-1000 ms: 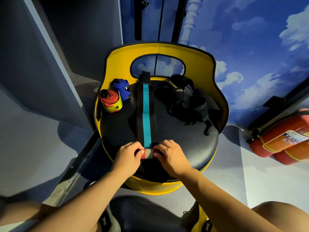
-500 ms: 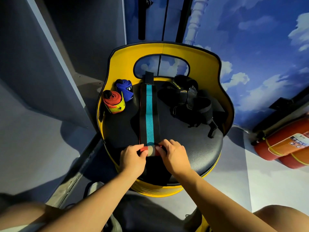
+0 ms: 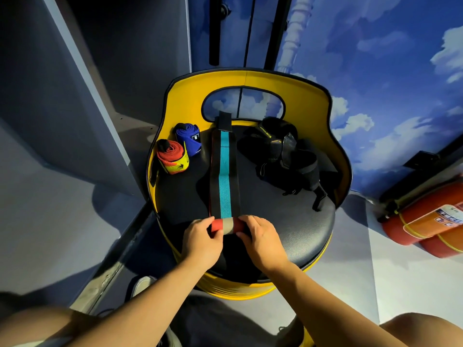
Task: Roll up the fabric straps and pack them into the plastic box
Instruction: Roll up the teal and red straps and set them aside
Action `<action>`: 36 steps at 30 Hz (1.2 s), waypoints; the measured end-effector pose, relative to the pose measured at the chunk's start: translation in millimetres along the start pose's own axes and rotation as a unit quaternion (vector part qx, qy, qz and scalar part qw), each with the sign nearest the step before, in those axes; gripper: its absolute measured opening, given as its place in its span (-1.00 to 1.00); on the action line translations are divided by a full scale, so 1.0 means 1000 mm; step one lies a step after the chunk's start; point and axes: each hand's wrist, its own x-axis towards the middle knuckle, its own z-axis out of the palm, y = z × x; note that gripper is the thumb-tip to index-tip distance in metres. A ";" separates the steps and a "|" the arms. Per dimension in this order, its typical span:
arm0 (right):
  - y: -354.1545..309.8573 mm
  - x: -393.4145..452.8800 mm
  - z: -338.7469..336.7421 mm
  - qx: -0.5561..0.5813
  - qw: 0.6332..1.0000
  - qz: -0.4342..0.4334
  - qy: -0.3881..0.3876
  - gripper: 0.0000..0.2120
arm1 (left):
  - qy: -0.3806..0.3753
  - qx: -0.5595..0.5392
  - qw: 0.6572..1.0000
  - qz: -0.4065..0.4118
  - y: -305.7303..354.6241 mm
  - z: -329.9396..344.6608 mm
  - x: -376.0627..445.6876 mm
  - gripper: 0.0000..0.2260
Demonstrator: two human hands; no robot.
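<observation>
The black strap with the teal stripe [image 3: 224, 171] lies flat down the middle of the black seat [image 3: 295, 226], its near end wound into a small roll [image 3: 226, 225] showing red and grey — fatter than it was a second ago, and a little further up the strap. The left hand [image 3: 200, 240] pinches the roll's left end and the right hand [image 3: 263, 237] grips its right end, fingers curled over it, so the rolling looks well begun with most of the length still to take up. Two finished rolls, red [image 3: 171, 156] and blue [image 3: 189, 139], stand at the seat's back left; a dark heap of black straps [image 3: 283, 156] sits back right, too tangled to count. The plastic box is nowhere in view — packing cannot be judged.
</observation>
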 end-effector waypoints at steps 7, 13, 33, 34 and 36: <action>-0.019 -0.006 0.007 -0.016 0.995 0.100 -0.009 -0.83 | 0.016 -0.087 0.993 -0.076 0.010 0.001 -0.002 -0.62; -0.013 -0.007 0.001 0.054 0.993 0.104 -0.022 -0.69 | 0.004 -0.166 0.980 -0.107 0.006 0.000 -0.005 -0.63; -0.017 0.008 -0.004 0.131 0.971 0.199 -0.037 -0.67 | 0.037 -0.141 0.986 -0.082 0.009 0.002 -0.003 -0.73; -0.016 0.009 -0.004 0.134 0.970 0.200 -0.039 -0.67 | 0.036 -0.153 0.983 -0.092 0.010 0.002 -0.002 -0.73; -0.014 0.008 -0.004 0.134 0.971 0.193 -0.045 -0.66 | 0.033 -0.187 0.975 -0.112 0.008 0.003 -0.001 -0.73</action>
